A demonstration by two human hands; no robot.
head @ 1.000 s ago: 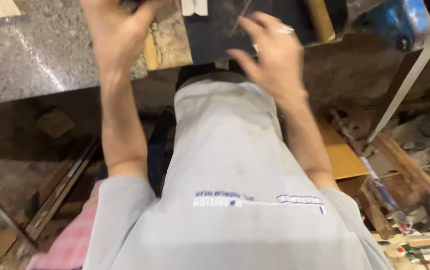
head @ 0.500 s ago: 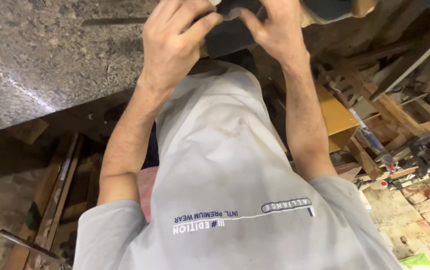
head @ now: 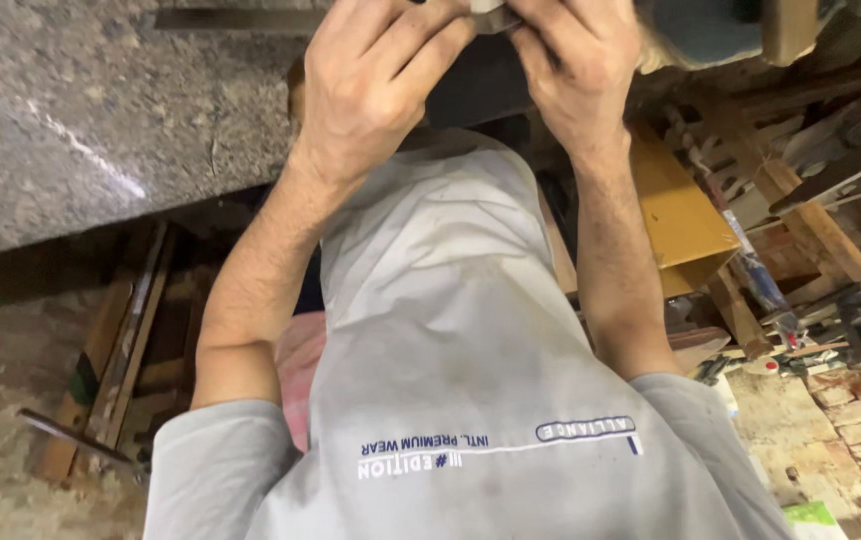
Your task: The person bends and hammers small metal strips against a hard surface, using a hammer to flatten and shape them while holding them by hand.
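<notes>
My left hand [head: 380, 90] and my right hand [head: 575, 70] are raised together at the top edge of the head view. Their fingers are closed around a small grey piece [head: 490, 15] pinched between them. Most of that piece is cut off by the frame edge, so I cannot tell what it is. Just behind the hands lies a dark flat board [head: 475, 90]. My grey shirt [head: 450, 380] fills the lower middle of the view.
A speckled grey stone slab [head: 80, 130] spans the upper left. Wooden battens [head: 120, 340] lean on the floor below it. A yellow box [head: 680, 220], stacked wood pieces [head: 810, 220] and small tools [head: 860, 320] crowd the brick floor at the right.
My two hands, apart a second ago, have come together and closed on the small grey piece. The view has drawn closer to them.
</notes>
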